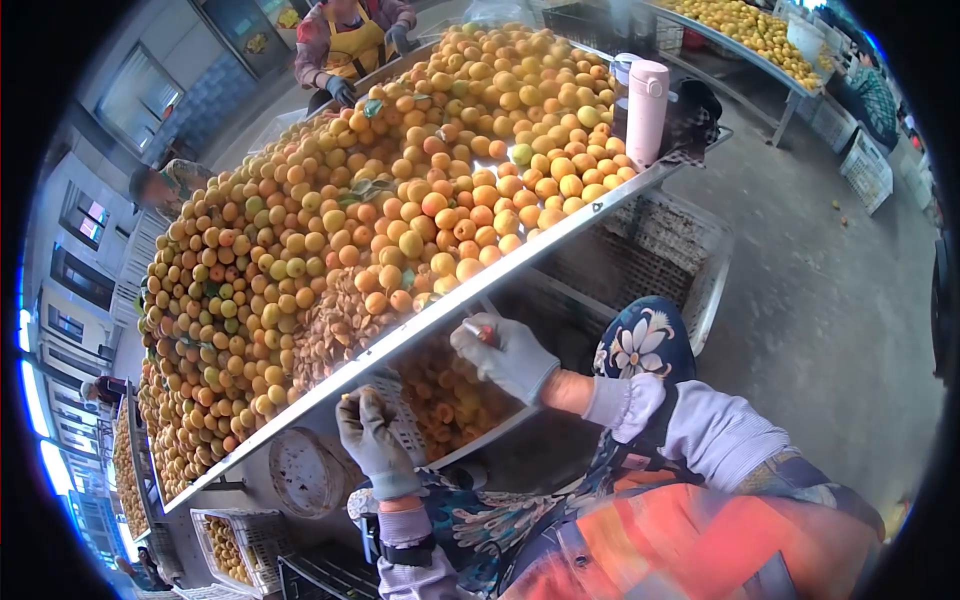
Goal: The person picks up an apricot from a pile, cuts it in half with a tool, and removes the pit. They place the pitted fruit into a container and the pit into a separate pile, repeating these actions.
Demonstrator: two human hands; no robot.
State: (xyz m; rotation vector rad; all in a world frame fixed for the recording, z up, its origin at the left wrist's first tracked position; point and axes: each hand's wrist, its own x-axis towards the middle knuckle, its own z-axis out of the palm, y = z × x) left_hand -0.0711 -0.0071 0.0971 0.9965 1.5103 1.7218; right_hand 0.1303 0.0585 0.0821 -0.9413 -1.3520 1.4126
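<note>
Bright daylight, heavy fisheye distortion, dark corners.

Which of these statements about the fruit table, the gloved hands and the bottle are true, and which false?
1. Apricots are heaped on the table. True.
2. The left hand and right hand are bare. False: both wear grey gloves.
3. The pink bottle lies flat among the fruit. False: it stands upright at the table's end.
4. Both hands are below the table's edge, over a tray of halved apricots. True.
5. A person across the table wears a yellow apron. True.
</note>
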